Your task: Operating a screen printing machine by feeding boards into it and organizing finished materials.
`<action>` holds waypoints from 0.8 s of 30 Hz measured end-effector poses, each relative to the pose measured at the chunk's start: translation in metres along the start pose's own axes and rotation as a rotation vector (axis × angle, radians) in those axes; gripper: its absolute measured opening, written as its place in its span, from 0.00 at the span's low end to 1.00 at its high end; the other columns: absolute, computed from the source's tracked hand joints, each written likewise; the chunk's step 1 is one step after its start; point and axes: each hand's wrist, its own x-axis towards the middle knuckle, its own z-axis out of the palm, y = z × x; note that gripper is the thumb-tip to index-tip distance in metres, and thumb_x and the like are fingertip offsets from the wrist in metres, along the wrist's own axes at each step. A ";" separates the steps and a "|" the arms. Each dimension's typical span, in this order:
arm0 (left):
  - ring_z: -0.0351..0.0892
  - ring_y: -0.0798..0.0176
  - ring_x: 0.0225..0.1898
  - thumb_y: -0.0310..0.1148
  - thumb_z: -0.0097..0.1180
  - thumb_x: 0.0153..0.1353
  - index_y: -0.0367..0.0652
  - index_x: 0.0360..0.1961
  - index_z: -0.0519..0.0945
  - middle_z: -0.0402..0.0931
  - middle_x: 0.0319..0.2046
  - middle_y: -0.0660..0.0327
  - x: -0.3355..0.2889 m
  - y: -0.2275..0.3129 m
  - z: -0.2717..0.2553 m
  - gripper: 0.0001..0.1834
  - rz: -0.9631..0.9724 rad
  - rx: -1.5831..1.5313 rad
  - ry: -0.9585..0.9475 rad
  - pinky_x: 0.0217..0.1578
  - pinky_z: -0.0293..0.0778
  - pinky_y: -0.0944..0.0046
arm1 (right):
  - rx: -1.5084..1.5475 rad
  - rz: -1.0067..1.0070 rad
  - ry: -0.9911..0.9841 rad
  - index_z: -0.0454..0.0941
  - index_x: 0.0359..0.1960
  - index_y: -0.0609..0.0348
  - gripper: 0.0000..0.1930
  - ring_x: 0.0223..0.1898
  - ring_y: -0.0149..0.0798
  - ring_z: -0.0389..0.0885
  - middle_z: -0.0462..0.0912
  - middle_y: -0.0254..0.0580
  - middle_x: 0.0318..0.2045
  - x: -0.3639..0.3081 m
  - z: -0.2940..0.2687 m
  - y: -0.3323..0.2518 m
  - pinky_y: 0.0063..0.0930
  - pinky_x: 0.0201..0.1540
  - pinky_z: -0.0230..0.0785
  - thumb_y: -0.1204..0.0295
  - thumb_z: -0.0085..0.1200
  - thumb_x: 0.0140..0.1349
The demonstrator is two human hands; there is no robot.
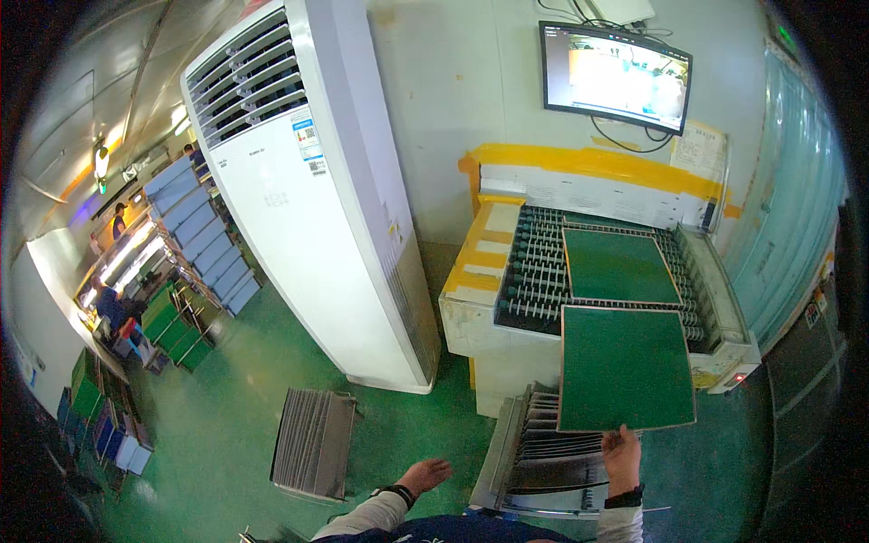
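The fingers point(623, 437) of the right hand point(621, 465) pinch the near edge of a green board point(627, 371); the left hand point(427, 475) hangs over to the left, its fingers loosely extended and holding nothing. The held board sits over the near edge of a roller conveyor point(538, 262), and whether it rests on the rollers I cannot tell. Just beyond it, a second green board point(623, 265) lies on the rollers. Below the held board, a rack of upright boards point(534, 434) stands between the person and the conveyor, partly hidden by the board and the right hand. A second batch of upright boards point(312, 443) stands on the floor point(389, 425) to the left, near the foot of a tall white air conditioner point(303, 208), which stands left of the conveyor. On the far wall hangs a monitor point(625, 81); a translucent curtain point(783, 181) hangs at right. Far left, a seated person point(110, 306) is near stacked blue boxes point(201, 237).
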 end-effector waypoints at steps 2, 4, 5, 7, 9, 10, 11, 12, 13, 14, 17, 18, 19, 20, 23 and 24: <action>0.63 0.46 0.63 0.35 0.36 0.72 0.38 0.61 0.65 0.65 0.61 0.49 -0.011 -0.017 -0.006 0.21 -0.016 -0.029 -0.024 0.64 0.60 0.51 | -0.019 -0.004 -0.015 0.73 0.33 0.54 0.06 0.28 0.39 0.77 0.78 0.38 0.27 0.000 -0.005 -0.001 0.31 0.30 0.71 0.67 0.55 0.61; 0.61 0.44 0.64 0.35 0.33 0.72 0.35 0.63 0.62 0.62 0.63 0.47 -0.022 -0.028 -0.011 0.22 -0.050 -0.092 -0.041 0.65 0.58 0.51 | -0.012 0.005 -0.025 0.73 0.34 0.54 0.05 0.29 0.39 0.78 0.78 0.38 0.28 -0.004 0.000 -0.004 0.31 0.31 0.72 0.68 0.54 0.61; 0.59 0.43 0.64 0.34 0.32 0.72 0.34 0.63 0.61 0.60 0.64 0.46 -0.027 -0.032 -0.013 0.23 -0.068 -0.126 -0.049 0.66 0.57 0.50 | -0.008 0.016 -0.034 0.73 0.34 0.54 0.05 0.31 0.38 0.78 0.78 0.38 0.28 -0.005 0.002 -0.005 0.32 0.33 0.72 0.69 0.54 0.62; 0.58 0.42 0.65 0.34 0.30 0.72 0.33 0.64 0.60 0.59 0.65 0.45 -0.032 -0.029 -0.017 0.23 -0.109 -0.159 -0.085 0.66 0.55 0.50 | -0.071 -0.075 -0.098 0.73 0.35 0.54 0.04 0.31 0.38 0.78 0.78 0.39 0.29 0.012 -0.012 0.000 0.32 0.34 0.73 0.70 0.53 0.62; 0.56 0.43 0.66 0.36 0.30 0.72 0.33 0.67 0.53 0.54 0.67 0.44 -0.036 -0.019 -0.020 0.26 -0.345 0.233 -0.130 0.65 0.57 0.50 | -0.076 -0.160 -0.179 0.73 0.36 0.55 0.04 0.31 0.36 0.79 0.79 0.39 0.29 0.005 -0.005 0.000 0.32 0.34 0.74 0.70 0.50 0.64; 0.56 0.43 0.66 0.36 0.30 0.72 0.33 0.67 0.53 0.54 0.67 0.44 -0.038 -0.016 -0.018 0.26 -0.373 0.229 -0.156 0.65 0.57 0.50 | -0.010 -0.167 -0.184 0.72 0.36 0.56 0.04 0.31 0.36 0.79 0.79 0.40 0.29 0.000 0.014 -0.006 0.31 0.34 0.74 0.70 0.49 0.65; 0.57 0.43 0.66 0.37 0.31 0.72 0.34 0.68 0.51 0.53 0.67 0.44 -0.030 -0.011 -0.014 0.27 -0.504 -0.256 0.139 0.64 0.59 0.50 | -0.120 -0.184 -0.165 0.72 0.33 0.56 0.04 0.30 0.38 0.79 0.78 0.40 0.28 0.017 -0.005 -0.003 0.33 0.34 0.74 0.70 0.50 0.64; 0.58 0.43 0.65 0.37 0.32 0.72 0.35 0.69 0.48 0.52 0.67 0.44 -0.027 -0.008 -0.010 0.28 -0.624 -0.732 0.464 0.63 0.62 0.51 | -0.230 -0.190 -0.152 0.71 0.29 0.57 0.06 0.30 0.40 0.78 0.76 0.40 0.26 0.035 -0.024 0.002 0.34 0.34 0.74 0.71 0.50 0.64; 0.58 0.43 0.65 0.37 0.32 0.72 0.35 0.69 0.48 0.52 0.67 0.44 -0.029 0.001 -0.005 0.28 -0.660 -0.726 0.452 0.63 0.62 0.51 | -0.127 -0.107 -0.111 0.71 0.30 0.57 0.06 0.30 0.40 0.78 0.77 0.40 0.26 0.027 -0.009 -0.003 0.33 0.34 0.74 0.71 0.50 0.64; 0.60 0.43 0.65 0.36 0.33 0.72 0.35 0.69 0.48 0.52 0.67 0.44 -0.029 0.016 0.000 0.28 -0.655 -0.720 0.474 0.62 0.63 0.51 | -0.017 -0.039 -0.064 0.71 0.30 0.57 0.06 0.30 0.40 0.78 0.77 0.40 0.27 0.018 0.010 -0.009 0.33 0.34 0.74 0.71 0.49 0.64; 0.63 0.42 0.62 0.36 0.34 0.72 0.37 0.69 0.48 0.53 0.67 0.44 -0.038 0.015 -0.009 0.28 -0.613 -0.684 0.394 0.60 0.66 0.53 | -0.027 -0.019 -0.025 0.70 0.31 0.57 0.05 0.30 0.39 0.79 0.78 0.41 0.27 0.024 0.014 -0.010 0.32 0.33 0.75 0.71 0.49 0.64; 0.63 0.41 0.62 0.36 0.34 0.72 0.36 0.69 0.48 0.53 0.67 0.44 -0.038 0.014 -0.008 0.28 -0.625 -0.749 0.446 0.59 0.67 0.52 | -0.021 -0.023 -0.012 0.70 0.31 0.57 0.05 0.30 0.39 0.79 0.78 0.41 0.27 0.021 0.018 -0.011 0.32 0.33 0.75 0.71 0.49 0.64; 0.63 0.41 0.61 0.35 0.34 0.72 0.36 0.69 0.48 0.53 0.67 0.44 -0.037 0.013 -0.008 0.28 -0.632 -0.815 0.501 0.58 0.68 0.52 | -0.020 -0.032 -0.010 0.70 0.32 0.57 0.05 0.30 0.39 0.79 0.78 0.42 0.27 0.017 0.024 -0.013 0.32 0.33 0.75 0.70 0.49 0.64; 0.63 0.41 0.61 0.35 0.34 0.72 0.36 0.69 0.48 0.53 0.67 0.44 -0.036 0.013 -0.006 0.28 -0.638 -0.810 0.496 0.58 0.68 0.52 | -0.021 -0.042 -0.010 0.70 0.32 0.57 0.05 0.29 0.39 0.80 0.79 0.42 0.27 0.014 0.025 -0.015 0.32 0.33 0.76 0.70 0.49 0.64; 0.65 0.41 0.60 0.35 0.35 0.72 0.35 0.68 0.49 0.55 0.66 0.44 -0.030 0.016 -0.001 0.28 -0.661 -0.801 0.539 0.56 0.70 0.52 | -0.013 -0.028 -0.014 0.72 0.31 0.60 0.08 0.31 0.42 0.80 0.78 0.43 0.28 0.021 0.015 -0.015 0.33 0.34 0.76 0.69 0.55 0.61; 0.65 0.41 0.60 0.35 0.36 0.72 0.34 0.68 0.50 0.56 0.65 0.44 -0.028 0.018 0.000 0.28 -0.670 -0.797 0.553 0.56 0.70 0.52 | -0.011 -0.030 -0.012 0.72 0.31 0.60 0.08 0.31 0.42 0.80 0.78 0.43 0.28 0.021 0.013 -0.015 0.33 0.34 0.76 0.69 0.55 0.61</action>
